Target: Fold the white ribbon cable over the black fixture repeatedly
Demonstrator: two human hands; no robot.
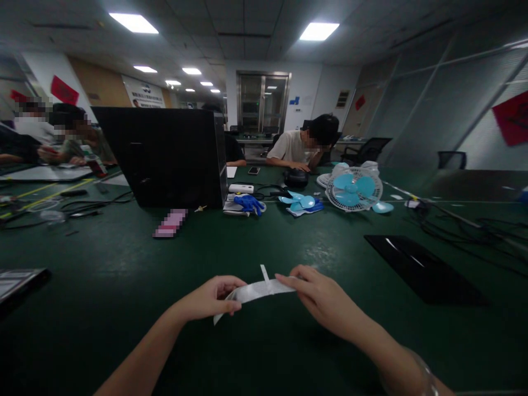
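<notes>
A pale, paper-like strip (254, 291) is stretched in a slight arch above the green table, and a narrow white tab stands up from its middle. My left hand (208, 298) pinches the strip's left part between thumb and fingers, with a pointed end sticking out below the thumb. At the other end, my right hand (319, 297) is closed on the strip, its index finger lying along the top. What the strip is made of, I cannot tell.
Ahead stands a large black computer case (165, 159), with a pink phone-like object (171, 223) before it. Blue gloves (249, 204), blue fan blades (299, 202) and a small fan (353, 188) lie further back. A black panel (423, 269) rests at right. People sit across the table (206, 247).
</notes>
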